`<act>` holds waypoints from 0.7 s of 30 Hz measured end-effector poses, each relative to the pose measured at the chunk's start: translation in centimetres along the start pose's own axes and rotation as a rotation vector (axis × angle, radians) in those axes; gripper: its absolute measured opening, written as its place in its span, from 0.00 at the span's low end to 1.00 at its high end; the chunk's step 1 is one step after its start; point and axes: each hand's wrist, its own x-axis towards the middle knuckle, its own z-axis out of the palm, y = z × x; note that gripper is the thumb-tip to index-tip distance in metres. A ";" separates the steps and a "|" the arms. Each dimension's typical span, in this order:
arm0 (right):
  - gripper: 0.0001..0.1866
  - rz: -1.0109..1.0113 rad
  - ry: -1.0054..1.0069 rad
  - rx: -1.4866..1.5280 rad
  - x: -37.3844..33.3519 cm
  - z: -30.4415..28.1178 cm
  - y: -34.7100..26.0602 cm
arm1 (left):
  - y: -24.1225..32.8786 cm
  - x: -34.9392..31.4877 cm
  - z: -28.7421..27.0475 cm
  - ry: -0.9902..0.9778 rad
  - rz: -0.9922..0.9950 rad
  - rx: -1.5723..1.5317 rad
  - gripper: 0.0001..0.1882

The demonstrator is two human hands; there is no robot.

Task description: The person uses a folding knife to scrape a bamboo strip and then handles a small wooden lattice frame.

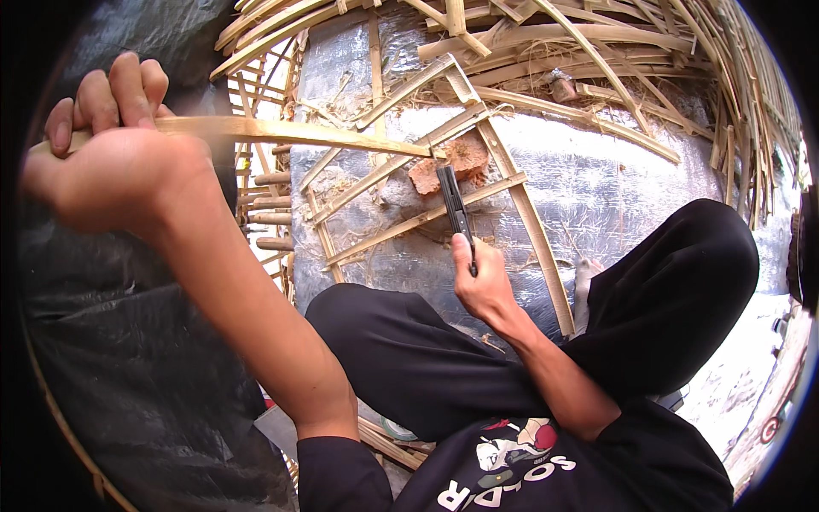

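The left hand has its fingers closed around one end of a long bamboo strip, and the far end of the strip reaches the blade of a dark knife, which the right hand holds tightly by the handle. Just beyond the knife lies a reddish brick piece on a silver foil sheet covering the ground. Many loose bamboo strips are piled further away, and a black plastic sheet lies under the left hand.

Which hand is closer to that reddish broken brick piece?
Right. The right hand holds a dark knife just below the reddish brick piece. The left hand grips a bamboo strip far off to the brick's left.
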 end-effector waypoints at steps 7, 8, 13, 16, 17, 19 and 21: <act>0.19 -0.394 0.057 0.297 -0.8 -2.1 -2.5 | 0.5 -0.6 1.3 0.153 0.034 0.014 0.12; 0.17 -0.386 0.047 0.282 -0.8 -1.8 -1.5 | 0.5 -0.6 1.1 0.110 0.036 0.020 0.12; 0.17 -0.096 0.033 -0.011 0.0 -0.8 -0.7 | -0.1 -0.6 -0.3 0.086 0.027 0.033 0.11; 0.19 -0.226 0.021 0.175 -0.6 -1.5 -2.1 | 0.0 0.8 -1.1 -0.009 0.056 0.066 0.08; 0.19 -0.323 -0.010 0.288 -0.8 -1.7 -2.3 | 0.5 0.8 -0.9 0.002 0.084 0.090 0.08; 0.23 -0.003 -0.056 -0.102 0.4 -1.2 -0.9 | -0.5 0.6 -0.8 -0.064 0.038 0.028 0.07; 0.25 0.008 -0.030 -0.105 0.7 -1.1 -0.3 | -0.2 1.0 -1.3 -0.026 0.016 0.037 0.07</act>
